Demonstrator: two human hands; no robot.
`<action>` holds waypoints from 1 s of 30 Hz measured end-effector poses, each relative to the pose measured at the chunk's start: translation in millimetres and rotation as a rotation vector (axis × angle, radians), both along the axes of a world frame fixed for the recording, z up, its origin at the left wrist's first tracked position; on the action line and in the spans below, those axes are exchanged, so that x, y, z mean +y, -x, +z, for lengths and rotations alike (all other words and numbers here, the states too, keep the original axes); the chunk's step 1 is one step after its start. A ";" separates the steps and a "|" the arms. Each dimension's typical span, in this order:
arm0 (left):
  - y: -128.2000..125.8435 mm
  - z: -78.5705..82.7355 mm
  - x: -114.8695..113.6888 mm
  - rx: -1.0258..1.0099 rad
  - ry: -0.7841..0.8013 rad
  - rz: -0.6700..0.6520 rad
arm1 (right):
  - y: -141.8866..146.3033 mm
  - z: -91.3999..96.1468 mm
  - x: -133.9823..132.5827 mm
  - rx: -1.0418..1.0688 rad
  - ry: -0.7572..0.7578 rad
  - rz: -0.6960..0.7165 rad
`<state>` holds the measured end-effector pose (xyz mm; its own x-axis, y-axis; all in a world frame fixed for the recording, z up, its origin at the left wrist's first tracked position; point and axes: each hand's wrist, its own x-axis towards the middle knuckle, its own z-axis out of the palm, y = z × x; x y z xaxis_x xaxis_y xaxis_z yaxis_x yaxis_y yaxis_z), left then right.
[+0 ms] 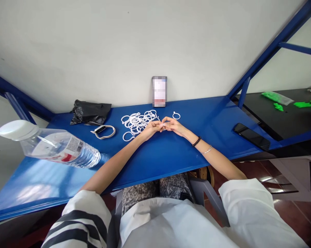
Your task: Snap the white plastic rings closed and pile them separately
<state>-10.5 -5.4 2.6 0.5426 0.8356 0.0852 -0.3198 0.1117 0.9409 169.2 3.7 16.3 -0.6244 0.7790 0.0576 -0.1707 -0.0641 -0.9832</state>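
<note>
My left hand (153, 127) and my right hand (172, 125) meet over the blue table, fingertips pinched together. Between them shows a small part of a white curtain ring (163, 125); the fingers hide most of it. Just left of and behind my left hand lies a loose pile of white curtain rings (134, 121), each a thin hoop with a small eyelet. A single curtain ring (176, 115) lies apart, behind my right hand.
A phone (159, 91) leans upright against the wall. Leftward are a smartwatch (105, 132), a black plastic bag (90, 112) and a tall water bottle (59, 146). Another phone (251, 136) lies at the right. Green pieces (278, 106) lie on the black table beyond the blue frame.
</note>
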 end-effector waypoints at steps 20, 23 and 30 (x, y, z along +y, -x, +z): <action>-0.8 -0.7 0.6 -0.001 0.055 0.001 | 0.5 -7.7 0.4 0.002 0.024 0.005; -2.1 0.7 0.1 -0.004 0.065 0.003 | 1.9 -6.3 -0.5 0.002 0.037 -0.015; -5.0 -1.7 2.4 -0.054 0.103 0.057 | 4.1 -1.2 -1.6 0.028 0.083 -0.109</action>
<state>-5.5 -3.1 0.9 0.4912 0.8707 0.0245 -0.3778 0.1876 0.9067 165.2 2.0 15.1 -0.5347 0.8451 0.0060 -0.2080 -0.1248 -0.9701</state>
